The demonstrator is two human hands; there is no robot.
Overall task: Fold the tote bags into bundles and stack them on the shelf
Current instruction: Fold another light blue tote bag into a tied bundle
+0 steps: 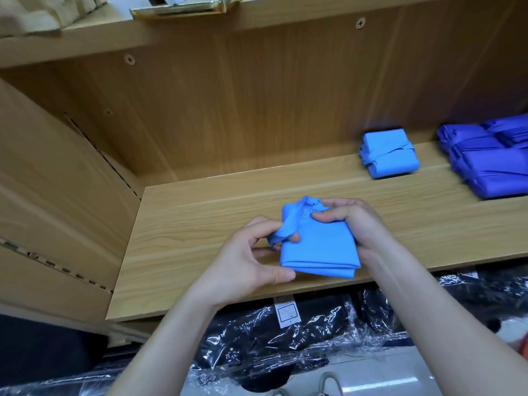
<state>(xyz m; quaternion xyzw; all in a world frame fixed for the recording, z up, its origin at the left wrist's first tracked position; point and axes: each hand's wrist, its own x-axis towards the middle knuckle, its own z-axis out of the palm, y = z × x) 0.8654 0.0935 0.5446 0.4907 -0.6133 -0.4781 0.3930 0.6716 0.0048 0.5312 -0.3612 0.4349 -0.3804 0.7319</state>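
A light blue tote bag (pixel 320 250), folded into a thick square, lies near the front edge of the wooden shelf (pixel 205 224). My left hand (pixel 248 264) pinches the bag's bunched strap at its left side, with the thumb against the front corner. My right hand (pixel 351 221) grips the bag's far right edge, fingers curled over the top. A finished light blue bundle (pixel 388 155), tied with its own strap, sits farther back on the right.
A stack of darker blue bundles (pixel 491 161) fills the shelf's far right. The side panel stands at left, and an upper shelf holds beige bags (pixel 31 15). Black items wrapped in clear plastic (pixel 285 332) lie below the shelf.
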